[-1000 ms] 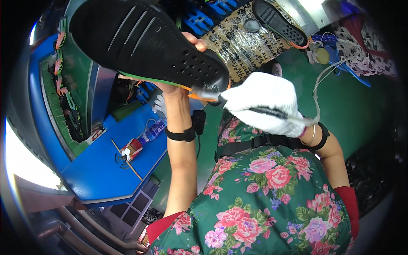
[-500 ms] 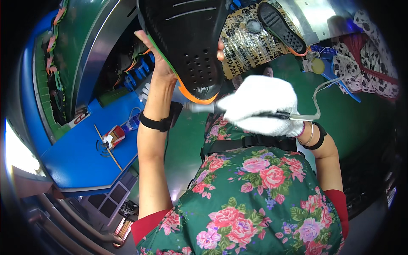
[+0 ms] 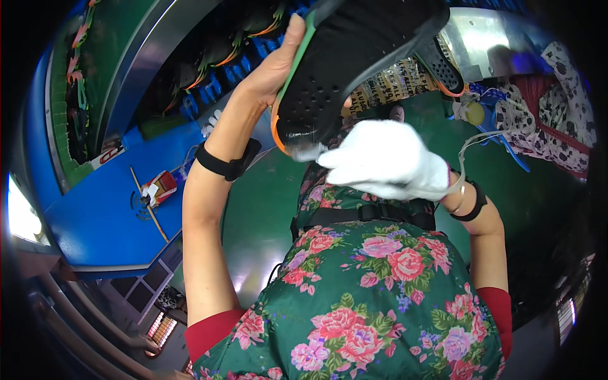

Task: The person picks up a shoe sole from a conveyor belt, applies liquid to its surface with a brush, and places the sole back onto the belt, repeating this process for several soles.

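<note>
My bare left hand (image 3: 272, 75) holds a black shoe sole (image 3: 345, 60) with a green side edge and an orange heel rim. The thumb lies along the green edge, and a fingertip shows on the far side. Small holes dot the heel area, which points toward me. My right hand (image 3: 383, 158), in a white knitted glove, is closed round a brush (image 3: 308, 152), whose blurred tip touches the heel end of the sole. The glove hides most of the brush handle. A thin clear tube (image 3: 463, 155) runs up from beside the right wrist.
Another black sole (image 3: 441, 68) with an orange heel lies on a box covered in printed brown tape (image 3: 394, 83). To the left a blue table (image 3: 88, 234) bears a red packet (image 3: 163, 187) and a thin stick. Several soles stand on blue holders at the upper left. Spotted cloth (image 3: 557, 95) hangs at right.
The sole has swung to the right and tilted, its heel now lower left. My left arm has shifted outward. The brush tip has come onto the heel from just below it.
</note>
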`<move>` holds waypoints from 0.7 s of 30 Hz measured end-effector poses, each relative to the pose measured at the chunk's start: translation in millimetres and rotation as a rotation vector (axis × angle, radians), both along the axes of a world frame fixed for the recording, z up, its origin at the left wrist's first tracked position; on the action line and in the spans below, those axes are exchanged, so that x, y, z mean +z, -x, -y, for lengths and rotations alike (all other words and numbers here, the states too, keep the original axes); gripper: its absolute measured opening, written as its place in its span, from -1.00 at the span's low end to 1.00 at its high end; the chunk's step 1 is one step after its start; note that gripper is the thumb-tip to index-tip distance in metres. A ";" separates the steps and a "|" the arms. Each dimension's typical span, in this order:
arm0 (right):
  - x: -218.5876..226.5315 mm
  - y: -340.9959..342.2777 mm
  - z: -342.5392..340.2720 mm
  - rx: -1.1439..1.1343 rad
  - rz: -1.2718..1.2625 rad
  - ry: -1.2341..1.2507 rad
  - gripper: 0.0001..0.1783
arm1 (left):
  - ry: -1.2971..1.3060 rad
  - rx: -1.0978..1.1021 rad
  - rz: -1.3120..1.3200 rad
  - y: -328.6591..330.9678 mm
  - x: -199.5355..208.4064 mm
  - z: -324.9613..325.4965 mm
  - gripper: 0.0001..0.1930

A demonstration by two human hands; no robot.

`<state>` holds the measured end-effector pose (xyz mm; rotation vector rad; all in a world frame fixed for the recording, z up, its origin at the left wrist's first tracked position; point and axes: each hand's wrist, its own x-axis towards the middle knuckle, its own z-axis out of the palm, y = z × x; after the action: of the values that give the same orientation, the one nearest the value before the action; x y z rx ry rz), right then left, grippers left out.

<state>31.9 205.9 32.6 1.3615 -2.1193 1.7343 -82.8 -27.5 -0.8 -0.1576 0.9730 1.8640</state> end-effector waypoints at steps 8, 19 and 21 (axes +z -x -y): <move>13.7 15.8 -8.3 0.075 0.484 0.206 -0.83 | -0.132 0.024 -0.024 -8.1 4.6 6.5 0.14; 32.5 46.0 -28.8 -0.328 0.150 -0.049 -0.78 | -0.004 0.411 -0.088 -95.7 -11.1 -12.1 -0.49; 33.7 37.8 -28.5 -0.306 0.088 -0.059 -0.77 | 0.030 0.332 -0.126 -103.9 0.5 -19.0 -0.40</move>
<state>-5.9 234.4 66.3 0.9247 -2.2965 1.6462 21.1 -8.5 -0.3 -0.2335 1.1140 2.1833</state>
